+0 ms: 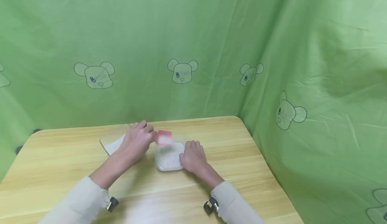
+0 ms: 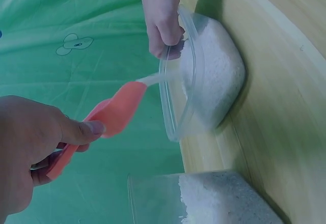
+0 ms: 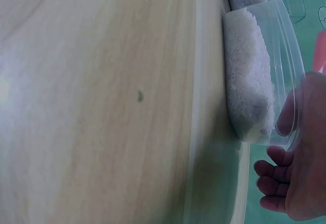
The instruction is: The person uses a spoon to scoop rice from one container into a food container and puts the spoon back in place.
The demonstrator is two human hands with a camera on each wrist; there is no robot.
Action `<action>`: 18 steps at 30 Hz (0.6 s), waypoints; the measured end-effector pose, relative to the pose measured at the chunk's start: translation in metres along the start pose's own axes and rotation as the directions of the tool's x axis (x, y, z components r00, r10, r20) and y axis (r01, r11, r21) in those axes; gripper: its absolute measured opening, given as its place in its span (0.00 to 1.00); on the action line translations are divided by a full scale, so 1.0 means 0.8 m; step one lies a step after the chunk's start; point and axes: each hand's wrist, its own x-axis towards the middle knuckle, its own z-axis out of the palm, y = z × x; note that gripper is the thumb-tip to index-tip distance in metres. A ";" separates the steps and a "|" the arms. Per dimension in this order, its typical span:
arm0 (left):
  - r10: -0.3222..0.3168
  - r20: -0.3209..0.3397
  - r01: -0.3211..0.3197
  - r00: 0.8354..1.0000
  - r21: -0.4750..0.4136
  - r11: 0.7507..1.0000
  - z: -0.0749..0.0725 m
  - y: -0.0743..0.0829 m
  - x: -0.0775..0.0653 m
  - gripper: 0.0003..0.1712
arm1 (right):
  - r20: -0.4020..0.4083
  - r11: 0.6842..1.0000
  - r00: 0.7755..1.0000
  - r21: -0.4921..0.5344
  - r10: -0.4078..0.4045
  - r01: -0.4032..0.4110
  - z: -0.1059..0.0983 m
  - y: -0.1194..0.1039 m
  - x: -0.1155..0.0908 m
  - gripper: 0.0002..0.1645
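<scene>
My left hand (image 1: 137, 140) pinches the handle of a pink scoop (image 2: 116, 111) between thumb and fingers. The scoop is tilted over a clear plastic container (image 1: 169, 168), and a stream of white rice-like grains runs from its lip into the opening. Grains (image 3: 249, 74) fill much of this container. My right hand (image 1: 195, 156) grips its right rim, thumb on the inner side and fingers outside. Left of it stands a second clear container (image 2: 153, 198), also partly filled with white grains and partly hidden behind my left forearm in the head view.
Both containers stand on a light wooden table (image 1: 242, 150) with rounded corners. A green curtain (image 1: 136, 32) printed with bear faces hangs behind the table and along its right side. Small black devices (image 1: 112, 204) are attached at both wrists.
</scene>
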 end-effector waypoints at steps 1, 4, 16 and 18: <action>0.004 0.002 -0.004 1.000 0.012 1.000 -0.001 0.000 -0.001 0.07 | 0.001 1.000 1.000 -0.003 0.001 -0.001 0.000 0.000 0.000 0.14; 0.017 0.008 -0.018 1.000 0.049 0.999 -0.003 0.000 -0.002 0.11 | -0.001 1.000 1.000 -0.012 0.003 -0.003 0.001 0.000 0.001 0.15; 0.085 -0.017 -0.080 0.996 0.189 0.979 -0.001 0.000 -0.008 0.12 | 0.000 1.000 1.000 -0.024 0.004 -0.004 0.004 0.001 0.003 0.16; 0.093 -0.027 -0.086 0.995 0.201 0.976 0.000 -0.001 -0.009 0.12 | 0.000 1.000 1.000 -0.022 0.006 -0.006 0.004 0.000 0.003 0.16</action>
